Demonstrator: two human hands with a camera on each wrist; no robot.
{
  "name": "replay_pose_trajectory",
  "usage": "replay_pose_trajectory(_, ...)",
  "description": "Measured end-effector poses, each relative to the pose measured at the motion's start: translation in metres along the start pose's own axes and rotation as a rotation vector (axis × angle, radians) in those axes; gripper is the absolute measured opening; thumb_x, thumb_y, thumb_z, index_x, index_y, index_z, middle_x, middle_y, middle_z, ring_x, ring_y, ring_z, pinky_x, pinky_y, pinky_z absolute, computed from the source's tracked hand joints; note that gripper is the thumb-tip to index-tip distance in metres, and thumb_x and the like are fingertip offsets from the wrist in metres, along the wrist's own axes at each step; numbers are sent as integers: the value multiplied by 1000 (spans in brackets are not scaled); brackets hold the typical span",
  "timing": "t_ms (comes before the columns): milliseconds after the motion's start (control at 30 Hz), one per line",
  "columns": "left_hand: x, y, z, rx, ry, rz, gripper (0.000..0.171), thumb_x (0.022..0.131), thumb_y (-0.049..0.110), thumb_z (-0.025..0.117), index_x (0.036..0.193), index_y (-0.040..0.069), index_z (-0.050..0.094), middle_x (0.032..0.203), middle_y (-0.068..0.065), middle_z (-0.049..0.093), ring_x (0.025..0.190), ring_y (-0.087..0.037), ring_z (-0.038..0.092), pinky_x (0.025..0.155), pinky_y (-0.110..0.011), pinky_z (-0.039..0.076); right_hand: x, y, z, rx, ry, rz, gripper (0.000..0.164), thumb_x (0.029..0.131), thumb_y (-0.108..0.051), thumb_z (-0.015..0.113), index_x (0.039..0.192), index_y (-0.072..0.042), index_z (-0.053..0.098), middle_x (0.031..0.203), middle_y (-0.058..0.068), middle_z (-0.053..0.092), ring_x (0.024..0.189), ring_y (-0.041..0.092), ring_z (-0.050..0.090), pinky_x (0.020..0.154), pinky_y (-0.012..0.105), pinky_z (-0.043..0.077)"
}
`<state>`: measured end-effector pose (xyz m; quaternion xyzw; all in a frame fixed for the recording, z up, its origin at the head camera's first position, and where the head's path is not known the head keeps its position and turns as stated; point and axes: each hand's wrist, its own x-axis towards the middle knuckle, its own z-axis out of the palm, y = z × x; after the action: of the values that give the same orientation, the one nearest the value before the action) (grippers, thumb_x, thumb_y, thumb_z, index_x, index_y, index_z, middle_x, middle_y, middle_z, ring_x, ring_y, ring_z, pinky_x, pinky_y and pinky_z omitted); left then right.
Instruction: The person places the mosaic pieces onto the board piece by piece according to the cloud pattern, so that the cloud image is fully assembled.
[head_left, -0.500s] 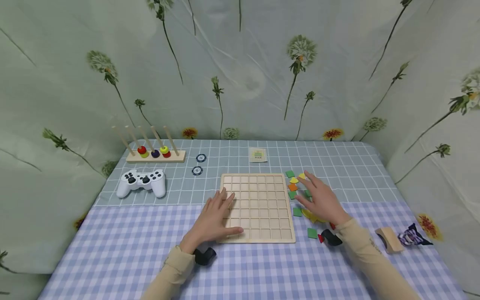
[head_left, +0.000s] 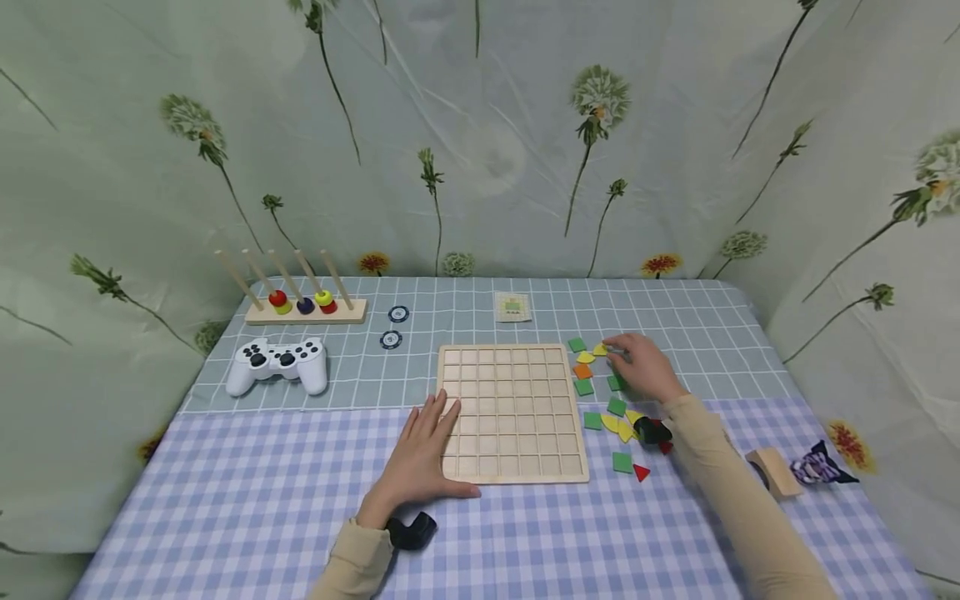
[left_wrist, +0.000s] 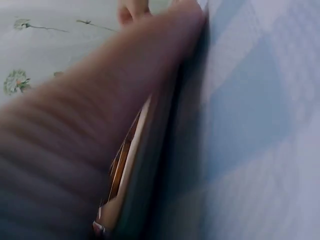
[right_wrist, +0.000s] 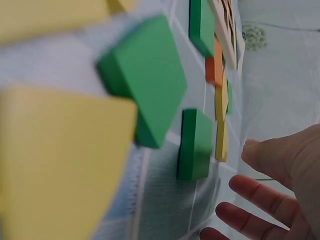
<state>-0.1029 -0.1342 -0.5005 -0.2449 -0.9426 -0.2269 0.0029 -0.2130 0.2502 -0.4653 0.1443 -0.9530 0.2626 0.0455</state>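
Seeing square wooden grid board (head_left: 512,414), pale, lying flat on the tablecloth (head_left: 262,492), straddling its grey and checked areas, bearing rows of shallow square cells inside a thin rim. Sitting within the spread of the left hand (head_left: 420,454) at its near-left corner. Seeing off its right edge, lying loose and flat: green squares (head_left: 622,462), scattering near to far; orange square (head_left: 582,371), sitting just beside the board; yellow curved-edge pieces (head_left: 611,422), bunching next to a green one; red triangle (head_left: 641,472), lying nearest. Seeing far yellow piece (head_left: 601,349) lying right by the fingertips of the right hand (head_left: 645,367), not making out contact
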Motion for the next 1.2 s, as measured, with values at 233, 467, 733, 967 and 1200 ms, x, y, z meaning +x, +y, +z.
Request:
replay_pose_trajectory(233,0,3,10,55,24,-4,124,61,83,59,152,9,20,157,-13,8,143,-27,3,114,-42,3,10,13,3,-81,-60,53,25,91,-7,62,114,2,66,102,22,56,91,35,52,75,51,45)
replay_pose_trajectory(467,-1,1,15,96,37,-7,125,61,86,55,152,9,18,158,-12,7,143,-26,2,114,-41,3,13,12,2,-18,-70,84,21,87,-7,66,104,5,64,95,20,56,86,33,52,74,48,46)
replay_pose_trajectory(733,0,0,11,106,55,-8,125,61,87,54,152,8,20,157,-13,9,143,-27,5,114,-42,5,13,3,7,105,42,127,15,86,-10,69,94,-1,61,88,16,63,74,28,56,64,38,44)
replay_pose_trajectory(967,0,-1,8,119,54,-16,124,61,87,55,152,9,21,157,-13,10,143,-27,6,114,-42,5,22,-36,19,253,102,39,13,86,-8,69,95,0,63,85,13,63,67,22,54,56,32,42)
replay_pose_trajectory(1200,1,-1,9,114,56,-16,123,61,85,57,151,8,22,157,-13,11,143,-27,7,114,-43,7,37,-82,48,372,-38,-46,13,84,-9,72,95,-2,68,83,6,64,66,18,55,59,29,45)
